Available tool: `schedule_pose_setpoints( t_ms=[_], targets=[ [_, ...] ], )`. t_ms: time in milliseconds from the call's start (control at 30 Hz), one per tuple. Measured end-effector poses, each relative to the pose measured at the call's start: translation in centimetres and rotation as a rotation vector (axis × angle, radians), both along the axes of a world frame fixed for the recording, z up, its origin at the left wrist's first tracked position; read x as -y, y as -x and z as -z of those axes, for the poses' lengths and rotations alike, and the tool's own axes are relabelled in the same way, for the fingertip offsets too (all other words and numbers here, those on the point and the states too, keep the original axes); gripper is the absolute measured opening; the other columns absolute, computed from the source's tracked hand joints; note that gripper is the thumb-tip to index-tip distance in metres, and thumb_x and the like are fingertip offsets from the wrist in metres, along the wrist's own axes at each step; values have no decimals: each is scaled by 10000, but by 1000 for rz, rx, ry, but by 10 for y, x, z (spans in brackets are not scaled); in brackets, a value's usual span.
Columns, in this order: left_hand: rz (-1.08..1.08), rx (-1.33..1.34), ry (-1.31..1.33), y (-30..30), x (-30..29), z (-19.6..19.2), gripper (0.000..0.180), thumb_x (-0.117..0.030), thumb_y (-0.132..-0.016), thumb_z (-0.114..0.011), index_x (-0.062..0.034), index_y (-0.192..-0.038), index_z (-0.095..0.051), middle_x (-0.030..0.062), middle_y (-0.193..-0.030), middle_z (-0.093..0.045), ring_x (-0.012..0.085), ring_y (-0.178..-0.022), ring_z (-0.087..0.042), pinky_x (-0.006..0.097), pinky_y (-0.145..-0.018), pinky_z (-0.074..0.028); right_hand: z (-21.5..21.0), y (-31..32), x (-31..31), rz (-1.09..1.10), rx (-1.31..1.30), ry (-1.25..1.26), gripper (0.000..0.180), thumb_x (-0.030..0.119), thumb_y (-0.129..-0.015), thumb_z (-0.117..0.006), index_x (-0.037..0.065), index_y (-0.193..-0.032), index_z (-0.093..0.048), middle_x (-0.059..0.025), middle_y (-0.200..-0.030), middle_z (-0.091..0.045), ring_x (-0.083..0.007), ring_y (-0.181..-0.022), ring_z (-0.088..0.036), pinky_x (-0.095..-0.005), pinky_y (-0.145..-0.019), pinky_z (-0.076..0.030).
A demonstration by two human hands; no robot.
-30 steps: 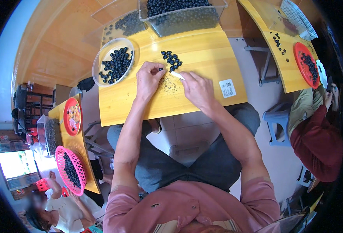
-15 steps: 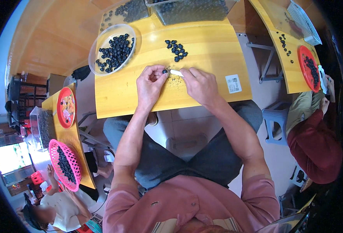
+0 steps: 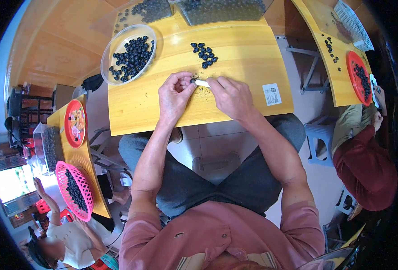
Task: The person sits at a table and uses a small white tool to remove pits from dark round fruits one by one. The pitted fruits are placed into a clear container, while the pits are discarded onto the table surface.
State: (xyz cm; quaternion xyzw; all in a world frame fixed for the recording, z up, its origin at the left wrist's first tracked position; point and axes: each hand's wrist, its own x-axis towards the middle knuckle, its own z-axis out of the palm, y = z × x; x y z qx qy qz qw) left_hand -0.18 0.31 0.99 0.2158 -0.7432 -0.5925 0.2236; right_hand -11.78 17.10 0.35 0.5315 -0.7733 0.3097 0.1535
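Observation:
Over the near part of the yellow wooden table (image 3: 154,110), my left hand (image 3: 175,96) pinches a small dark round bead (image 3: 192,81) between thumb and fingers. My right hand (image 3: 233,98) is closed round a white stick-like tool (image 3: 202,83), its end touching or right beside the bead. Whether the tool has a blade or point cannot be made out. Dark crumbs lie on the wood around the fingertips. Just beyond my hands is a loose group of dark beads (image 3: 204,55). A round clear plastic bowl (image 3: 110,74) holding many more stands to the left.
Clear bins (image 3: 221,20) of dark beads stand at the table's far edge. A white printed label (image 3: 271,94) lies at right. On side tables are a pink basket (image 3: 89,191), a red floral plate (image 3: 76,123) and a red plate (image 3: 354,85). Co-workers sit on both sides.
My hands stay almost in place, still at the bead with the white tool. The co-worker at the lower left has raised an arm. The view has shifted slightly.

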Motion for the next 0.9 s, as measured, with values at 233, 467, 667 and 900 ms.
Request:
schedule_pose_setpoints(
  t_ms=[233,467,667,900],
  targets=[
    [4,4,-16,0,0,0,332,80,-926,-768,5,-1236,-676,15,-1047,-668,71,-905,-634,220,-854,-553,0,0,0,11,1,-10,170,97,-863,-685,86,-1032,-691,-65,-786,-609,-252,-719,-716,-418,-605,-587],
    [-21,-13,-59,0,-1,-4,376,94,-904,-781,1,-1236,-632,29,-1043,-665,91,-929,-644,243,-886,-559,-1,-1,0,41,29,-36,196,100,-884,-689,71,-1075,-715,-76,-821,-652,-267,-736,-729,-424,-619,-597],
    [-9,-68,-94,-3,0,3,398,92,-897,-791,1,-1255,-643,33,-1072,-666,99,-926,-649,242,-887,-557,-3,2,0,100,56,-82,214,85,-872,-690,64,-1084,-713,-80,-856,-681,-273,-771,-745,-424,-635,-605],
    [2,-132,37,-5,2,7,164,20,-908,-813,-6,-1069,-802,36,-1030,-674,80,-832,-614,222,-748,-513,-1,2,0,87,34,-42,203,74,-867,-682,79,-1066,-717,-80,-844,-677,-271,-772,-744,-420,-635,-603]
  ],
)
